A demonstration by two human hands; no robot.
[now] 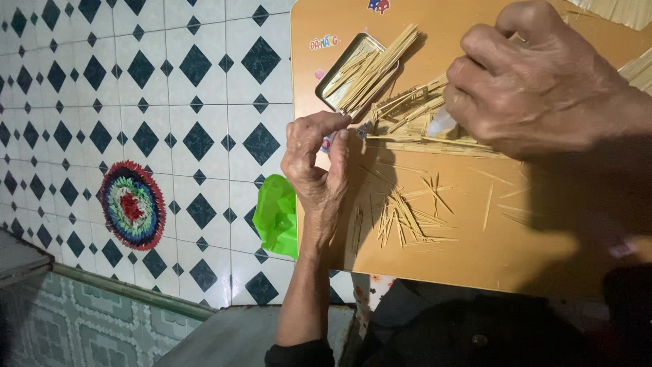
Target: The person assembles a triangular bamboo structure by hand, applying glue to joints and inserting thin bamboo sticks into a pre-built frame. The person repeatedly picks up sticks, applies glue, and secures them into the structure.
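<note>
The stick frame [414,115], a small lattice of thin bamboo sticks, lies on the counter [475,251] at about one o'clock from the picture's centre, just under the right hand [543,81]. That hand arches over it, knuckles up, fingers curled down around a small pale piece [441,124] pressed against the frame; it looks like a tube or cap, too hidden to tell which. The left hand [316,160] sits at nine o'clock of the frame, thumb and forefinger pinched shut on something tiny at the frame's near corner, wrist bent and forearm running down toward six o'clock.

To do this well, I judge the left pinch should pin the corner firmly while the right hand works lightly, so the thin sticks do not shift or snap.

At eleven o'clock of the frame a tin [353,71] holds a sheaf of sticks. Loose sticks [407,217] scatter at six o'clock. Off the counter's left edge lie a green bag [278,214] and a round mat [132,204] on the tiled floor [197,81].
</note>
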